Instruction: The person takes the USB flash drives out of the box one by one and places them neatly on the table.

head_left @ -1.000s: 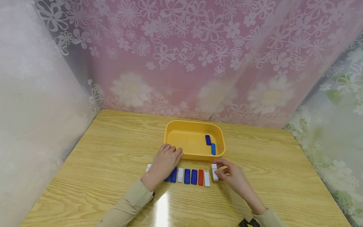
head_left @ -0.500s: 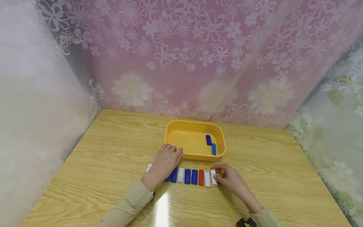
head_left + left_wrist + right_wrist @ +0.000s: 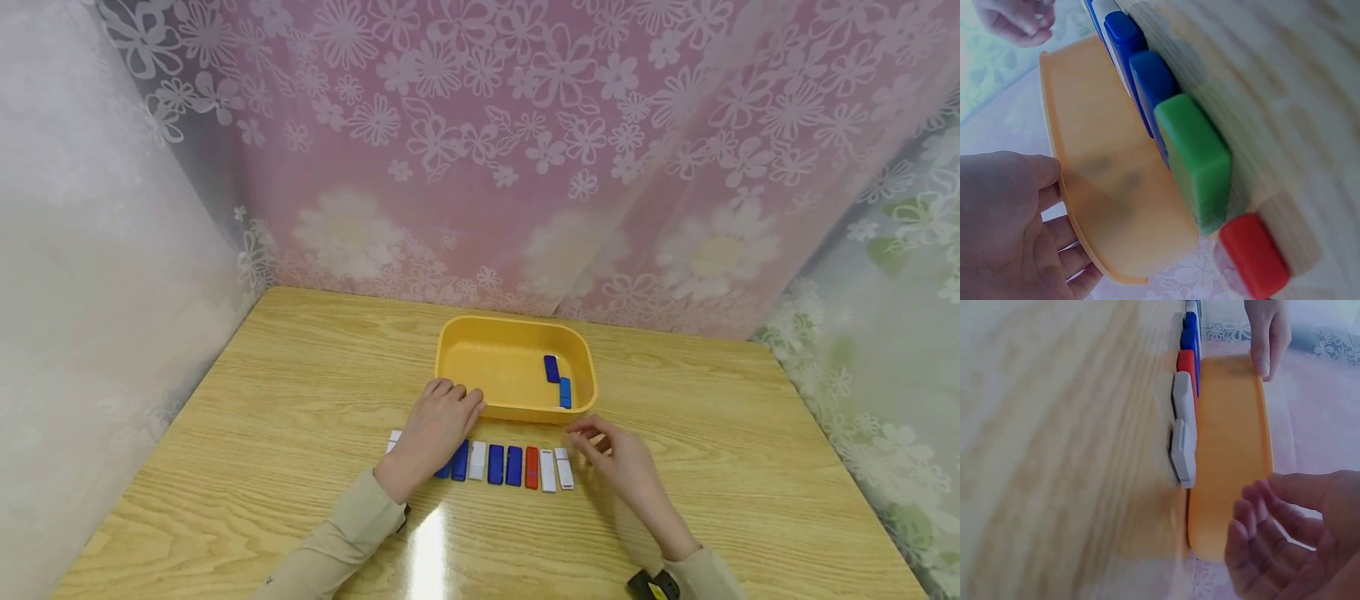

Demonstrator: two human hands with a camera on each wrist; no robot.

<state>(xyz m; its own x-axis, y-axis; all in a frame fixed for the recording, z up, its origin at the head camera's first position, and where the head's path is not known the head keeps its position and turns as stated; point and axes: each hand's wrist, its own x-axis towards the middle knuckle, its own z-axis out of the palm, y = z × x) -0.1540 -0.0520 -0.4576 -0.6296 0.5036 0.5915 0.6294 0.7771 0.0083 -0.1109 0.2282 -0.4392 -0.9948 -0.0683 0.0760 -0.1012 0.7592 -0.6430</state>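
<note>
My right hand (image 3: 622, 462) hovers just past the right end of the row, fingers (image 3: 1254, 515) loosely curled and holding nothing. The white block (image 3: 564, 467) nearest them lies flat on the table (image 3: 300, 392), just off my fingertips and apart from them. It closes a row of small blocks: a second white block (image 3: 547, 471) right beside it, then a red block (image 3: 531, 467), then two blue blocks (image 3: 504, 465), another white, and more blue running under my left hand.

My left hand (image 3: 438, 429) rests palm down over the far end of that row, fingers relaxed and fairly straight, tips at the near wall of the yellow tray (image 3: 480, 367). From the left wrist view a green block (image 3: 1194, 159) and another red block (image 3: 1254, 256) sit beneath it. The tray stands just beyond the row from my fingers; two blue pieces (image 3: 558, 379) lie inside it toward the right.

These blocks look like hard, smooth plastic: I judge them light, stiff and a little slick, and not fragile. They lie low and packed side by side, so the long sides offer little room. I would pinch the end white block by its two short ends, or by the free long side and its top edge, with thumb and forefinger. A careless nudge would likely slide its neighbours on the glossy wood.
</note>
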